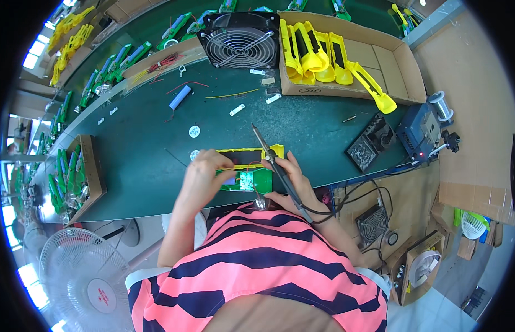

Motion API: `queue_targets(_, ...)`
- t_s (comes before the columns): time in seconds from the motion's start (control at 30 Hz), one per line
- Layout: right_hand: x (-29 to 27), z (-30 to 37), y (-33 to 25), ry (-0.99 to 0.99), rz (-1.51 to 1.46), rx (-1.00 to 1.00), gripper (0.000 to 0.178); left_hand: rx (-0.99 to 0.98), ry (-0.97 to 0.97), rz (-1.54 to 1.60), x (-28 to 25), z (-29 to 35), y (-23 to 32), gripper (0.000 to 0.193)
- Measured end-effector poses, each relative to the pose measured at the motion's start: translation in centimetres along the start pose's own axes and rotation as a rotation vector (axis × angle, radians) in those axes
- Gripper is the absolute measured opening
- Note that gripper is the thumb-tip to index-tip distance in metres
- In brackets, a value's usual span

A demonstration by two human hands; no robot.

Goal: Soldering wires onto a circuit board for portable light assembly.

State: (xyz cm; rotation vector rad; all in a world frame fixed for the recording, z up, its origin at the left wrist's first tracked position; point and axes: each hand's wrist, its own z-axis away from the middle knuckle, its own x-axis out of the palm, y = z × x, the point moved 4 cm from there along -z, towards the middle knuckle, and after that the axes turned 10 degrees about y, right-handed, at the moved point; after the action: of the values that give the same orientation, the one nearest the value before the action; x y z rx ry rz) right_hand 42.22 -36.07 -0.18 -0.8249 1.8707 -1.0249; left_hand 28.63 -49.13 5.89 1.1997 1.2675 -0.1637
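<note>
A soldering iron (286, 180) slants through my right hand (301, 191), its tip pointing up and away over the table. That hand's fingers also reach the right end of a yellow plastic casing (249, 166). Just nearer to me lies a green casing (263, 180) with a lit circuit board (246, 181) and a blue cell in it. Thin red wires run between the two casings. My left hand (203, 170) is closed at their left end; what its fingertips pinch is hidden. A shiny round lamp head (262, 203) sits by my right fingers.
A black fan (241, 41) and a cardboard box (379, 66) of yellow casings stand at the back. On the right are a blue soldering station (418, 133), solder spool (441, 108) and black tray (371, 143). A blue cell (180, 97) and small white parts lie about.
</note>
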Motion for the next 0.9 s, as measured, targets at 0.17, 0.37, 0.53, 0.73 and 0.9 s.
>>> queue_targets(0.17,-1.2,-1.9,0.6,-0.019,0.078,0.06,0.069,0.026,0.239,0.168,2.3,1.5,0.5,0.009)
queue_targets(0.37,-1.9,-1.1,-0.2,0.056,0.112,0.02,0.06,0.181,0.238,0.044,2.7,2.5,1.0,0.013)
queue_targets(0.53,-3.2,1.3,-2.5,0.289,0.013,-0.014,0.019,0.243,0.189,-0.05,2.5,2.9,1.3,0.015)
queue_targets(0.73,-2.0,4.6,-0.5,0.633,-0.385,0.176,0.02,0.065,0.276,0.103,2.5,2.6,0.7,0.013)
queue_targets(0.9,-1.8,4.5,-0.6,0.669,-0.463,0.234,0.02,0.001,0.333,0.162,2.8,2.8,0.4,0.014)
